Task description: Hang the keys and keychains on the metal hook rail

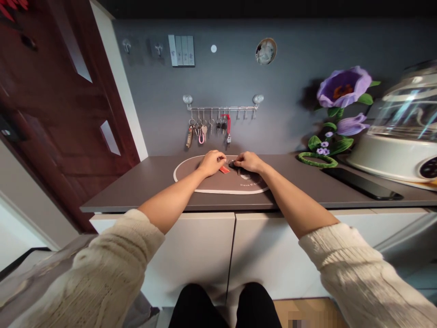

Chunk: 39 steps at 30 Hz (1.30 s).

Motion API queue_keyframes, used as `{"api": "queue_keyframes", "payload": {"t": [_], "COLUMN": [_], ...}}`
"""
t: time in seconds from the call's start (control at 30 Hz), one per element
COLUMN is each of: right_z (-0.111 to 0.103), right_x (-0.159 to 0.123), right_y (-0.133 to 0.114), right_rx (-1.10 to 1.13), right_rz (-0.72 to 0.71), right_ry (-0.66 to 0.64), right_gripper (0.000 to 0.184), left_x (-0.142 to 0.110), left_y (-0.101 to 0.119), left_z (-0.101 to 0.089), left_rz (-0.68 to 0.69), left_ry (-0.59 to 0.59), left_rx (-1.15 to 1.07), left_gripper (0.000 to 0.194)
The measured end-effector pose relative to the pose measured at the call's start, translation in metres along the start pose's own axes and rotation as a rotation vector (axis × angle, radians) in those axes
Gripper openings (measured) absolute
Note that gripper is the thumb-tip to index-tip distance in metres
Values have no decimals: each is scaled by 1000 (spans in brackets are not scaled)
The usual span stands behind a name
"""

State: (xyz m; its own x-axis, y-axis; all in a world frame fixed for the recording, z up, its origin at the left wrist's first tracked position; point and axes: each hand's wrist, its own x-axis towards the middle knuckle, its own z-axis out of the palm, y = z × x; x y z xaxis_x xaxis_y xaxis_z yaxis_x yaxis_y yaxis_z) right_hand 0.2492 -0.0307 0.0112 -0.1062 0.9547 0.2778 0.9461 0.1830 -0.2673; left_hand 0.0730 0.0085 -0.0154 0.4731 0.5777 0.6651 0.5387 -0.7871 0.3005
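My left hand (212,164) is over the oval brown mat (211,183), its fingers curled together at a small red tag (224,169). Part of that tag is hidden under the fingers. Close by on the right, my right hand (251,162) pinches a bunch of keys (235,166), with dark and metal pieces showing below the fingertips. Behind both hands, a clear hook rail (223,108) on the wall carries several sets of keys, among them one with a brown tag (189,136), one with a pink loop (201,135) and one on a red strap (229,125).
A black phone (363,183) lies on the dark counter (126,182) at right. Beyond it stand a purple decorative flower (343,91) with a green ring base (317,160) and a white appliance (385,152) with a clear top. White cabinet doors (194,255) are below; a reddish-brown door (68,118) is at left.
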Motion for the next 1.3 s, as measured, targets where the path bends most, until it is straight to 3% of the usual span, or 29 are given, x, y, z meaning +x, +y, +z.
{"api": "queue_keyframes", "payload": {"t": [0.33, 0.73, 0.97, 1.1, 1.3], "right_z": [-3, 1, 2, 6, 5], "right_x": [5, 14, 13, 12, 9], "right_y": [2, 8, 3, 3, -1], "right_rx": [81, 382, 476, 590, 821], "right_rz": [-54, -302, -387, -377, -250], "right_ry": [64, 224, 227, 202, 122], "right_gripper": [17, 19, 20, 24, 32], "left_x": [1, 1, 2, 3, 4], "left_y": [-3, 4, 11, 12, 13], "left_z": [3, -1, -5, -6, -6], "left_rz": [48, 33, 29, 44, 11], "left_ry": [-13, 27, 80, 73, 90], "left_rx": [79, 108, 109, 88, 48], "left_gripper": [18, 22, 21, 20, 18]}}
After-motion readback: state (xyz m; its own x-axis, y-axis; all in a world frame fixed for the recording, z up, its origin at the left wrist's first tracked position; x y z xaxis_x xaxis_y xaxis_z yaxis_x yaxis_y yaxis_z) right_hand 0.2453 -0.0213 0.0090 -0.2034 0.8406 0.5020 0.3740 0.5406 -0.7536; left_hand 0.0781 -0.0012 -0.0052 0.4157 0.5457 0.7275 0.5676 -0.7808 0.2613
